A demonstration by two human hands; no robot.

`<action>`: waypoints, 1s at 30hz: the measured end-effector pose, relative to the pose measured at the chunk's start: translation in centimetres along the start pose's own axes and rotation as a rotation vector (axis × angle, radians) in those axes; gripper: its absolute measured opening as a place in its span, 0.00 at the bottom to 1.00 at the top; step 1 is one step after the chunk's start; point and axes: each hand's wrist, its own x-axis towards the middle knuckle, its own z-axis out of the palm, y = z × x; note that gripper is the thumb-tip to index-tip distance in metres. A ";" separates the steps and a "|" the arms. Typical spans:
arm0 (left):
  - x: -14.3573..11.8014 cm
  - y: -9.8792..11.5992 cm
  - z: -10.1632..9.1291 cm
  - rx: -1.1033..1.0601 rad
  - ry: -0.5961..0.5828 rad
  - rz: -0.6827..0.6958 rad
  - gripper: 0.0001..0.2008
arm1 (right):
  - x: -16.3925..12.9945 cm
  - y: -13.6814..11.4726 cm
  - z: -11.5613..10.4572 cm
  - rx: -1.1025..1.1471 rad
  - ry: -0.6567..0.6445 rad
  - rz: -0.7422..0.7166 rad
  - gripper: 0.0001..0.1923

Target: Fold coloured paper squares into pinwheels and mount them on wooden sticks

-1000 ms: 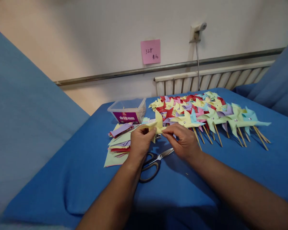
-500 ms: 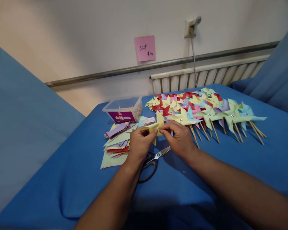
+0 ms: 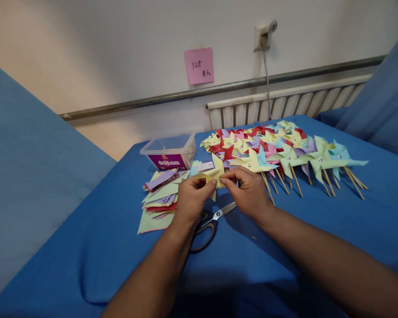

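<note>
Between my two hands is a yellow paper pinwheel [image 3: 219,167], its blades curled in toward the middle. My left hand [image 3: 193,198] pinches it from the left, thumb near the centre. From the right, my right hand [image 3: 250,190] has thumb and forefinger pressed together at the pinwheel's centre; any small part between those fingertips is too small to make out. Below the hands, black-handled scissors [image 3: 213,222] lie on the blue cloth, blades pointing up to the right. Stacked coloured paper [image 3: 159,201] lies left of my left hand.
A clear plastic box [image 3: 168,152] with a purple label stands behind the paper. Several finished pinwheels [image 3: 287,158] on wooden sticks lie in rows at the back right. A small white labelled packet [image 3: 206,166] sits behind my hands. A radiator [image 3: 252,112] runs along the wall.
The yellow pinwheel is tilted slightly more toward me, showing more of its face. Both hands keep nearly the same place and grip.
</note>
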 end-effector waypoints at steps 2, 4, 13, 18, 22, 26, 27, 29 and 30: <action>0.0 0.0 0.0 0.009 0.002 0.012 0.10 | -0.1 0.0 0.0 -0.003 0.001 0.003 0.06; 0.0 0.0 0.0 0.013 0.015 0.019 0.10 | -0.1 -0.1 0.1 -0.002 -0.001 0.004 0.06; -0.3 0.3 0.2 0.064 0.057 0.075 0.08 | 0.0 -0.2 0.2 0.035 0.033 -0.005 0.06; -0.6 0.7 0.5 0.071 0.081 0.088 0.07 | -0.1 -0.2 0.2 0.013 0.031 -0.018 0.07; -0.6 0.7 0.6 0.099 0.099 0.112 0.06 | -0.1 -0.3 0.1 -0.001 0.027 -0.034 0.07; -0.7 0.9 0.7 0.109 0.111 0.123 0.06 | -0.2 -0.3 0.1 -0.020 0.027 -0.052 0.07; -0.8 1.0 0.7 0.114 0.112 0.122 0.06 | -0.2 -0.3 0.1 -0.024 0.027 -0.054 0.07; -0.9 1.1 0.7 0.132 0.110 0.119 0.06 | -0.2 -0.3 0.1 -0.022 0.031 -0.056 0.06; -0.9 1.1 0.7 0.146 0.110 0.122 0.07 | -0.2 -0.3 0.1 -0.015 0.033 -0.056 0.06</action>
